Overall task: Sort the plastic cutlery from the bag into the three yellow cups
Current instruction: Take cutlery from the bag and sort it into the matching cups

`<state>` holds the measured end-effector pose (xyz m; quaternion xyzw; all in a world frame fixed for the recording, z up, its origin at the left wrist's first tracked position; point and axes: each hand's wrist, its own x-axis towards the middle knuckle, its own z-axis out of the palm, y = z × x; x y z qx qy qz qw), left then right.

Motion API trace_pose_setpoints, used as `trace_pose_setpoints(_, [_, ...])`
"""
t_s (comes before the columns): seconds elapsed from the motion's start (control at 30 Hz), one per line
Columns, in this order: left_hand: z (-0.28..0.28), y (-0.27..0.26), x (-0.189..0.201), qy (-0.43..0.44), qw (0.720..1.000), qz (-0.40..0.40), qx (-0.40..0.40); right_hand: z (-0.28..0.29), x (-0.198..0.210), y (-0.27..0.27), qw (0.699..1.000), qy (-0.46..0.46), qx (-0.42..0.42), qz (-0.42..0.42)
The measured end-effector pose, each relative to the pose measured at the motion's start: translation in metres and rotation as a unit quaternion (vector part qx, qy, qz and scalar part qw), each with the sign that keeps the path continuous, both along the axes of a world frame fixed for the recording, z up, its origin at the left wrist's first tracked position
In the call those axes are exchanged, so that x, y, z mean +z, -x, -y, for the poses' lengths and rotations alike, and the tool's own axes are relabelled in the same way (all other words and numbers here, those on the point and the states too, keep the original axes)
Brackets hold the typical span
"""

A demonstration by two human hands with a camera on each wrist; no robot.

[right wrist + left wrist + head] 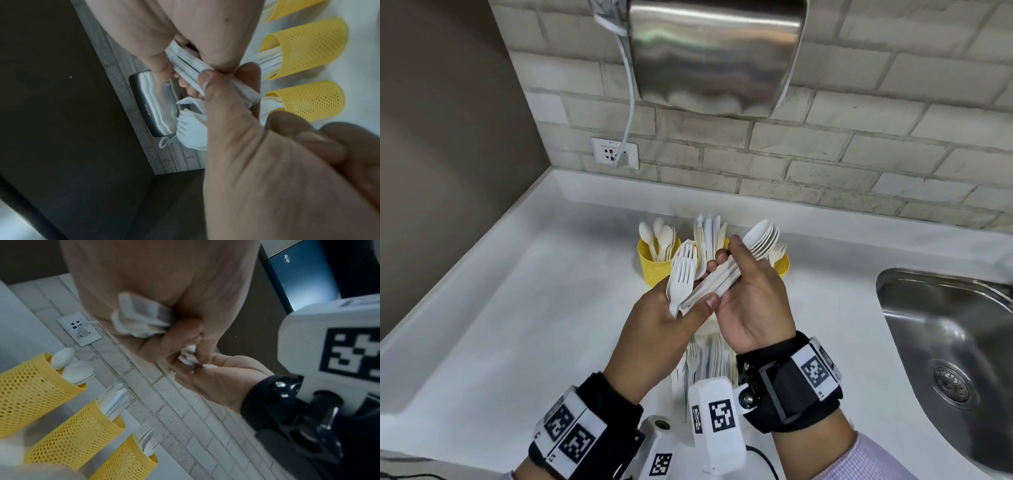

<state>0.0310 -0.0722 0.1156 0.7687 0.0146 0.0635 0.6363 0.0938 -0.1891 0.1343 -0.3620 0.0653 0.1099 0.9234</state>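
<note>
My left hand [685,305] grips a stack of white plastic forks [682,274], tines up, above the counter. My right hand [736,270] holds a stack of white spoons [762,238], fingers curled round the handles [205,68]; my left thumb touches the handle ends. Behind the hands stand three yellow mesh cups: the left one [655,265] with spoons, the middle one [76,434] with knives, mostly hidden in the head view, and the right one [783,264] with forks. Under my wrists the bag [710,358] lies with more cutlery in it.
A steel sink [914,301] is set into the white counter [517,325] at the right. A steel hand dryer [715,51] hangs on the tiled wall above the cups, its cable plugged into a socket [614,152]. A brown wall closes the left side.
</note>
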Motion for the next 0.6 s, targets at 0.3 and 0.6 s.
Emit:
trace_pose_setpoints(0.3, [-0.01,-0.001,-0.001,0.039,0.999,-0.01,0.021,0.0,-0.011,0.004,0.973,0.201,-0.013,0.111])
trace_pose_setpoints(0.6, [-0.015,-0.002,0.006,0.05,0.998,-0.021,-0.02,0.025,-0.004,0.0,0.964,0.209,0.115,0.118])
